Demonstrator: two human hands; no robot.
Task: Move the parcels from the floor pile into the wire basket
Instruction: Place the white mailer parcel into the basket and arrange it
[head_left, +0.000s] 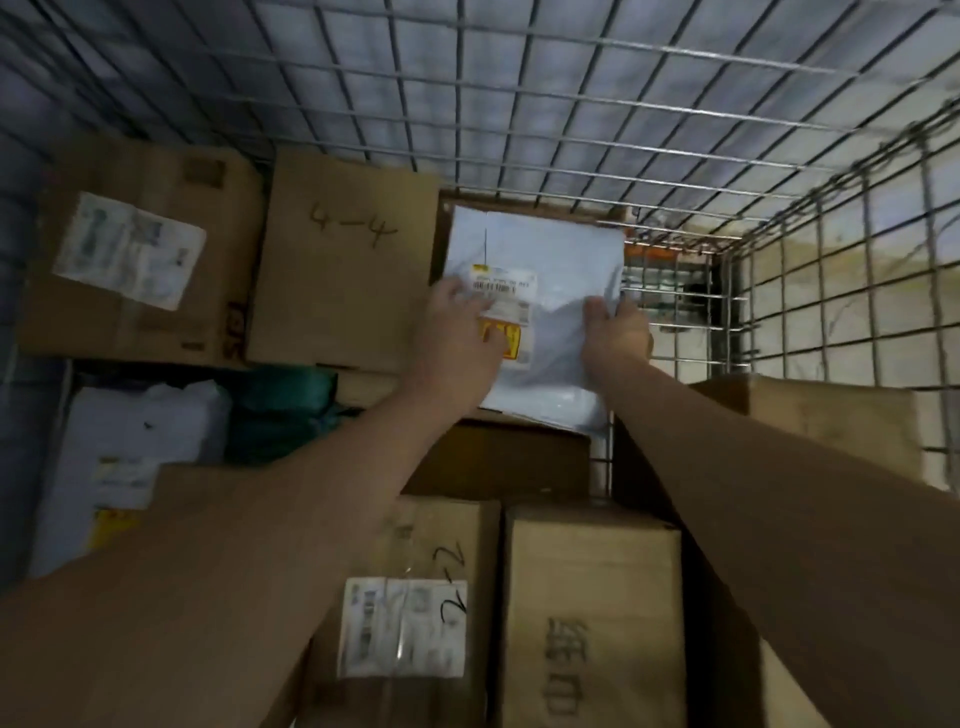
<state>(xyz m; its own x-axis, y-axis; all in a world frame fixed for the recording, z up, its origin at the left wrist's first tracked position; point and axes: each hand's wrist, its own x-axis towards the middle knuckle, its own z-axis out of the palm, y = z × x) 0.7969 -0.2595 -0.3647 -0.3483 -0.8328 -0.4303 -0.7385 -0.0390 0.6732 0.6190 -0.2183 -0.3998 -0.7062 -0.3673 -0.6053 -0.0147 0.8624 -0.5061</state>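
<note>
The wire basket (597, 104) is already well filled with parcels. Along its far left side lies a cardboard box (150, 249) with a white shipping label, and just beside it, to the right, a second box marked "4-4" (343, 260). Nearer the camera on the left sit a white plastic mailer (130, 441) and a dark green soft package (280, 410), touching each other. In the near middle stand two more cartons side by side: one with a label and handwritten figures (415, 597), the other printed with dark characters (592, 613). A further brown box (831, 421) rests against the right wire wall. At the far right corner the basket's mesh floor shows through.

The white poly mailer (540, 291) lies flat on top of a brown carton in the middle of the basket, its barcode label with a yellow patch facing up, its far edge close to the back wire wall.

The left hand (457, 332) rests on the mailer's left part, its fingers fairly straight and spread over the label, pressing rather than clasping. The right hand (618, 332) is at the mailer's right edge, its fingers curled over that edge and gripping the plastic, which puckers beneath them.
</note>
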